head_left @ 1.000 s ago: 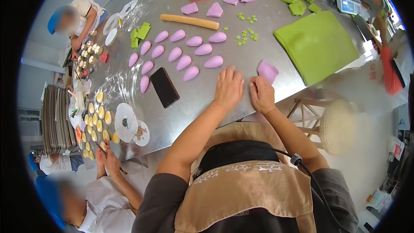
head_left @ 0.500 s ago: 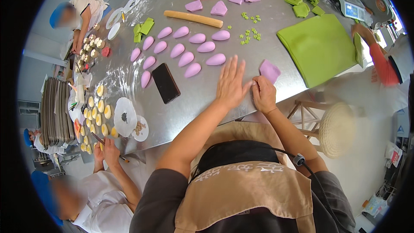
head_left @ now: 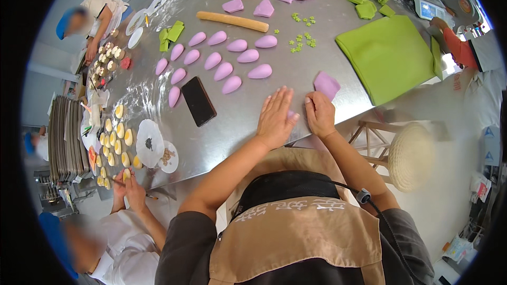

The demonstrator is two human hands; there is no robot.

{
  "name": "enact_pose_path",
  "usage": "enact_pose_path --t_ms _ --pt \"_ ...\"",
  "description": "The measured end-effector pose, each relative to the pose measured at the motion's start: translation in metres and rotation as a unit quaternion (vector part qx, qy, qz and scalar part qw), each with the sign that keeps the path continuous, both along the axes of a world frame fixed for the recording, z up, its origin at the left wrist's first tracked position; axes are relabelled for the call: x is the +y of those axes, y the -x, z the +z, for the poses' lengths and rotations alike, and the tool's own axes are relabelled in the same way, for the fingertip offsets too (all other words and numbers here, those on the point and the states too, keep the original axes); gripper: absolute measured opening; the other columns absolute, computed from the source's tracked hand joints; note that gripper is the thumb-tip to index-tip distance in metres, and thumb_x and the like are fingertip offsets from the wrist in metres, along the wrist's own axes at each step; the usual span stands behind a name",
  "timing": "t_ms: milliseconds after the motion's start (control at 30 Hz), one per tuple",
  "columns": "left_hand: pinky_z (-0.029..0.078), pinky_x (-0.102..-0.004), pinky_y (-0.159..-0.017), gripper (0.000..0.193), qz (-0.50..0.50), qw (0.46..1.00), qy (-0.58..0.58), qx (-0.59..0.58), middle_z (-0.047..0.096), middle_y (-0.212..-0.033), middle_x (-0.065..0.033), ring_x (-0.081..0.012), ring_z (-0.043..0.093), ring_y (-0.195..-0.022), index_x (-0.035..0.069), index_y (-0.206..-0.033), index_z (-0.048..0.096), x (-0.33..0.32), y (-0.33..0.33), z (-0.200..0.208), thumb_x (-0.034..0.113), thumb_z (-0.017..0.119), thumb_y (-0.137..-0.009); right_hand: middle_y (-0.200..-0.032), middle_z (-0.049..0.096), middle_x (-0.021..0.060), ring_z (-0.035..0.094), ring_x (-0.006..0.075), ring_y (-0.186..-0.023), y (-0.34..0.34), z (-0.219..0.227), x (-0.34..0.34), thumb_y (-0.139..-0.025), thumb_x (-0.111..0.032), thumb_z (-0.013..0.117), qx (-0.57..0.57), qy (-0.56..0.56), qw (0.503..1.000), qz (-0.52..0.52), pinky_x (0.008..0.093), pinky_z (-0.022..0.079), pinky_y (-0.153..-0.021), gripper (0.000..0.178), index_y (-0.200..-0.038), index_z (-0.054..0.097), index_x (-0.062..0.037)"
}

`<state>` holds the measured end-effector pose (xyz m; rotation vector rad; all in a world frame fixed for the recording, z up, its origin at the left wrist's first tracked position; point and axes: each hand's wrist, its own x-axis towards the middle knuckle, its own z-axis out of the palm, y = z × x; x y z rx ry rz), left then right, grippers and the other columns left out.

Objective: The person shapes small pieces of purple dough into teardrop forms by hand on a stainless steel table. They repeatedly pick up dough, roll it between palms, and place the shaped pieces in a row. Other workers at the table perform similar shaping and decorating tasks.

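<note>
My left hand (head_left: 275,115) lies palm down on the steel table, its fingers stretched out. A small bit of purple dough (head_left: 291,113) peeks out beside its thumb, mostly hidden by the hand. To its right, my right hand (head_left: 320,114) is curled into a loose fist at the table edge; whatever is inside is hidden. Just beyond that fist lies a flat purple dough sheet (head_left: 327,85). Several smooth purple dough teardrops (head_left: 260,71) are spread ahead and to the left of my hands.
A black phone (head_left: 198,101) lies left of my hands. A wooden rolling pin (head_left: 232,21), green dough stars (head_left: 303,42) and a big folded green sheet (head_left: 385,58) are farther out. Co-workers stand at left and right; a woven-seat stool (head_left: 412,157) is at right.
My hands have drawn apart, the left one sliding slightly left and nearer to me. A bit of purple dough now shows by its thumb. The right hand stays curled.
</note>
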<state>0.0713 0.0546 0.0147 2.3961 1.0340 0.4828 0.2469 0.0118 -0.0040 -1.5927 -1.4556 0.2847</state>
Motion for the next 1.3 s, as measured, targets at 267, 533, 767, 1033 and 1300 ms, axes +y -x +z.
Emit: enact_pose_path --t_ms 267,533,767,1033,1300 --pt "0.024 -0.0507 -0.118 0.054 0.024 0.992 -0.094 -0.074 0.034 -0.155 -0.0245 -0.0405 0.031 -0.144 0.008 -0.147 0.043 0.029 -0.026 0.007 0.035 0.047 -0.100 -0.085 0.061 0.0144 0.061 0.0364 -0.080 0.001 0.004 0.001 -0.093 -0.011 0.058 0.005 -0.002 1.000 -0.005 0.0442 0.048 -0.070 0.007 -0.092 0.059 -0.0042" --pt "0.031 -0.0526 -0.113 0.054 -0.033 0.995 -0.086 -0.035 0.038 -0.152 -0.0267 -0.0476 0.041 -0.135 0.008 -0.143 0.050 -0.010 -0.005 -0.005 0.031 0.054 -0.094 -0.086 0.061 0.0150 0.060 0.0373 -0.081 0.000 0.000 0.002 -0.094 -0.012 0.057 0.020 0.008 1.000 -0.005 0.0453 0.048 -0.070 0.008 -0.094 0.059 -0.0041" --pt "0.029 -0.0532 -0.114 0.061 -0.011 0.997 -0.065 -0.027 0.031 -0.156 -0.0259 -0.0452 0.033 -0.142 0.009 -0.149 0.041 0.033 -0.045 -0.005 0.035 0.054 -0.095 -0.088 0.061 0.0151 0.060 0.0370 -0.082 -0.003 -0.007 0.001 -0.094 -0.012 0.057 0.007 -0.033 0.999 -0.014 0.0455 0.048 -0.071 0.009 -0.098 0.058 -0.0040" --pt "0.025 -0.0515 -0.117 0.062 -0.022 1.000 -0.007 -0.018 0.029 -0.157 -0.0251 -0.0426 0.029 -0.145 0.011 -0.151 0.037 0.017 -0.024 -0.010 0.045 0.042 -0.100 -0.086 0.060 0.0144 0.060 0.0353 -0.081 -0.001 0.004 -0.002 -0.095 -0.014 0.057 0.046 0.004 0.999 -0.022 0.0448 0.047 -0.072 0.010 -0.100 0.058 -0.0052" --pt "0.019 -0.0458 -0.120 0.064 -0.023 0.969 0.097 -0.225 0.029 -0.157 -0.0251 -0.0419 0.024 -0.147 0.008 -0.152 0.036 0.058 -0.035 -0.002 0.050 0.019 -0.107 -0.087 0.060 0.0146 0.059 0.0358 -0.080 0.000 0.001 -0.001 -0.097 -0.016 0.055 0.049 0.019 0.998 -0.021 0.0446 0.047 -0.071 0.012 -0.101 0.058 -0.0052"
